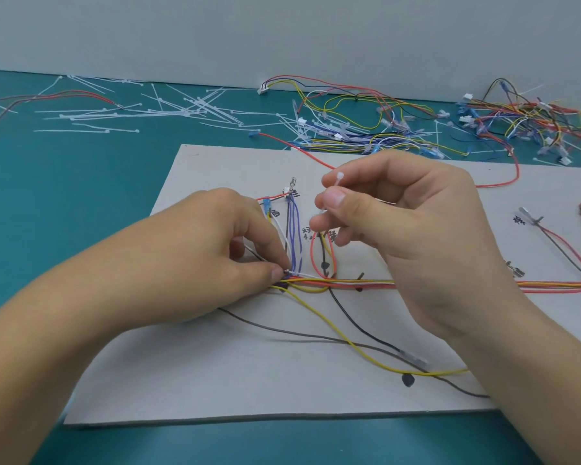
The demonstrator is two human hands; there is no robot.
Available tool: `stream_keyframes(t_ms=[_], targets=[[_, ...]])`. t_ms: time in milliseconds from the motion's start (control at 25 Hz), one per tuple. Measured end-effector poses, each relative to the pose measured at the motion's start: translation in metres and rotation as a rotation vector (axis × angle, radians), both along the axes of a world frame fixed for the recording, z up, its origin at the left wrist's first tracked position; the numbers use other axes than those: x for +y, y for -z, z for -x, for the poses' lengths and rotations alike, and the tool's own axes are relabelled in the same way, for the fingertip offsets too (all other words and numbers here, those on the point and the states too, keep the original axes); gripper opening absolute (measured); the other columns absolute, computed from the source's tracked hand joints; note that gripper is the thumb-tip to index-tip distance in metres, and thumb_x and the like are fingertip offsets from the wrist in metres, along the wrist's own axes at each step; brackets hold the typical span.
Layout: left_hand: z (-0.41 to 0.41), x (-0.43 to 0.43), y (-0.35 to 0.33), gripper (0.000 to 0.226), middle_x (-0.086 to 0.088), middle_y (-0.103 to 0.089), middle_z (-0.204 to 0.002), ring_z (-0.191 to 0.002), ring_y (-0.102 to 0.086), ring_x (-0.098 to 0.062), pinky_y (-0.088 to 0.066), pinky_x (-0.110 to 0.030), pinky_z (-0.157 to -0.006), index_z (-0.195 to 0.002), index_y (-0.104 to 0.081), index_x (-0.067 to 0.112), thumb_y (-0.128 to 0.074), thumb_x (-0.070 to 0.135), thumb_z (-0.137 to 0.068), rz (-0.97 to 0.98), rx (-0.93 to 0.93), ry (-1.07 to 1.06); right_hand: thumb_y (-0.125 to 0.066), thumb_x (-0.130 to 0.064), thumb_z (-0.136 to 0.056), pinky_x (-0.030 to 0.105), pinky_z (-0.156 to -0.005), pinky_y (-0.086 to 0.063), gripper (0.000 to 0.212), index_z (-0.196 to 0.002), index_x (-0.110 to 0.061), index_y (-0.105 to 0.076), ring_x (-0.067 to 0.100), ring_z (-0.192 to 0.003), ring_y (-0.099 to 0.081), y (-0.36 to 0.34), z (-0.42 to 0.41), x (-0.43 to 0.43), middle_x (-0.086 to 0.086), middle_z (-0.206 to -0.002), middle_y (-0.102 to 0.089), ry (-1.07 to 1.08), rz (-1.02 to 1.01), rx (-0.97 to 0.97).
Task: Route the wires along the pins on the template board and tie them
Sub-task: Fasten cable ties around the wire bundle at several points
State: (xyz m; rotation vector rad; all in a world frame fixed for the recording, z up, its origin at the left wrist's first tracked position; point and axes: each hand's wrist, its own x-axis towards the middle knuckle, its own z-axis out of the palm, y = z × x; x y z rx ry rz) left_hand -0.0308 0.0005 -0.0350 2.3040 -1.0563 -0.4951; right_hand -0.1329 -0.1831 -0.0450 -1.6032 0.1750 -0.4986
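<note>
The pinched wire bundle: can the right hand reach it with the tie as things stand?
Probably yes. The right hand, holding the white tie, hovers near the bundle that the left hand pinches; nothing lies between.

wall: I see a plain pale grey wall (282, 31) ahead of me | table: teal table surface (67, 203) runs back and meets the wall | light: soft and even

Your left hand (215, 256) covers where the wire bundle (349, 282) begins; your right hand (410, 229) hides its middle stretch and most of the cable tie (339, 178). Handwritten labels (519, 219) on the template board (215, 364) blur past reading. The wire pile (534, 119) runs off the right edge.
</note>
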Motion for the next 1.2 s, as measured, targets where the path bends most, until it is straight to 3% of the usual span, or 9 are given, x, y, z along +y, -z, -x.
stream_keyframes(t_ms=[160, 320, 520, 680, 800, 1000, 1200], targets=[[-0.002, 0.005, -0.004, 0.021, 0.031, -0.057, -0.111, -0.094, -0.056, 0.004, -0.05, -0.033, -0.089, -0.097, -0.065, 0.069, -0.065, 0.067, -0.075, -0.113, -0.002, 0.059, -0.071, 0.006, -0.089, 0.028, -0.058, -0.056, 0.016, -0.086, -0.01, -0.072, 0.025, -0.071, -0.077, 0.003, -0.002, 0.003, 0.01, -0.082, -0.076, 0.021, -0.01, -0.02], [0.001, 0.005, -0.003, 0.032, 0.027, -0.05, -0.111, -0.104, -0.046, 0.002, -0.04, -0.037, -0.099, -0.108, -0.052, 0.07, -0.06, 0.064, -0.077, -0.172, -0.09, 0.101, -0.071, 0.004, -0.089, 0.029, -0.062, -0.059, 0.012, -0.089, -0.008, -0.071, 0.025, -0.073, -0.078, 0.004, -0.003, 0.004, 0.013, -0.084, -0.077, 0.033, -0.006, -0.037], [0.0, 0.001, 0.0, 0.018, 0.022, -0.054, -0.103, -0.102, -0.046, 0.005, -0.04, -0.035, -0.095, -0.097, -0.069, 0.056, -0.066, 0.055, -0.079, -0.092, -0.117, 0.082, -0.071, 0.004, -0.088, 0.033, -0.062, -0.061, 0.009, -0.089, -0.005, -0.071, 0.026, -0.071, -0.078, -0.001, -0.008, 0.004, 0.014, -0.08, -0.076, 0.071, 0.047, -0.065], [-0.002, 0.002, -0.001, 0.019, 0.024, -0.06, -0.103, -0.101, -0.055, -0.004, -0.046, -0.04, -0.095, -0.094, -0.073, 0.06, -0.06, 0.056, -0.08, -0.059, -0.071, 0.054, -0.074, 0.001, -0.087, 0.032, -0.052, -0.058, 0.008, -0.086, -0.007, -0.071, 0.024, -0.063, -0.076, -0.002, -0.009, 0.005, 0.009, -0.079, -0.076, 0.083, 0.159, -0.013], [-0.003, 0.001, 0.001, 0.013, 0.02, -0.065, -0.099, -0.092, -0.06, -0.001, -0.052, -0.036, -0.087, -0.089, -0.075, 0.058, -0.073, 0.048, -0.081, -0.029, -0.064, 0.007, -0.076, -0.001, -0.087, 0.035, -0.052, -0.057, 0.01, -0.084, -0.01, -0.072, 0.021, -0.062, -0.076, -0.001, -0.01, 0.006, 0.005, -0.078, -0.075, 0.087, 0.244, 0.016], [-0.007, 0.003, 0.0, 0.019, 0.01, -0.074, -0.083, -0.08, -0.069, -0.006, -0.059, -0.036, -0.075, -0.089, -0.073, 0.056, -0.079, 0.057, -0.071, -0.025, -0.044, -0.055, -0.076, -0.005, -0.087, 0.04, -0.054, -0.06, 0.012, -0.083, -0.016, -0.072, 0.019, -0.063, -0.075, -0.004, -0.01, 0.008, 0.001, -0.075, -0.075, 0.139, 0.35, 0.001], [-0.006, 0.002, -0.002, 0.029, 0.014, -0.072, -0.077, -0.072, -0.069, -0.006, -0.061, -0.037, -0.073, -0.087, -0.075, 0.054, -0.073, 0.062, -0.059, -0.023, 0.005, -0.068, -0.076, -0.012, -0.087, 0.045, -0.056, -0.058, 0.009, -0.083, -0.019, -0.071, 0.024, -0.061, -0.073, -0.003, -0.013, 0.01, -0.003, -0.075, -0.074, 0.148, 0.448, 0.006]])
